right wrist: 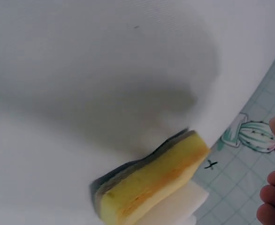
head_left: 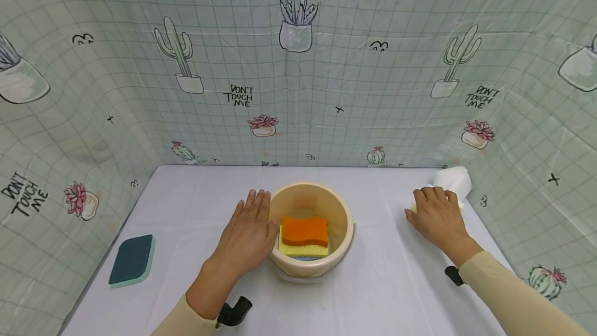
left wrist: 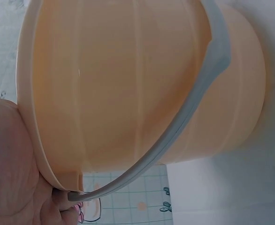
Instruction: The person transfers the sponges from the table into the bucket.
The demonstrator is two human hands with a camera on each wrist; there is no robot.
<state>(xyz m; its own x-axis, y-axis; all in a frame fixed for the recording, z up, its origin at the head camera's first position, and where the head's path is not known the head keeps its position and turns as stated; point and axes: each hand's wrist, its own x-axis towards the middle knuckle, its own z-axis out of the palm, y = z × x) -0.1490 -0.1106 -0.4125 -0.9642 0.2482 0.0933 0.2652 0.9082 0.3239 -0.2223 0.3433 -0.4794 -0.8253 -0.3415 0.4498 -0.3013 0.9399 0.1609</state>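
**Hands flank the bucket**

The peach bucket [head_left: 311, 232] stands mid-table [head_left: 186, 191]. Inside it an orange sponge [head_left: 305, 229] lies on a yellow one [head_left: 303, 249]. The left hand [head_left: 247, 235] rests against the bucket's left wall, fingers straight and together, gripping nothing; the left wrist view shows the wall close up with the grey handle [left wrist: 194, 108] lying down along it.

Well right of the bucket, the right hand [head_left: 436, 217] lies flat over a yellow sponge with a dark scrub side [right wrist: 151, 183], fingers relaxed; whether it actually grips the sponge cannot be told. A white block [head_left: 452, 180] sits just beyond that hand, against the sponge.

Far left of the bucket, near the table edge, lies a dark teal pad [head_left: 132, 260]
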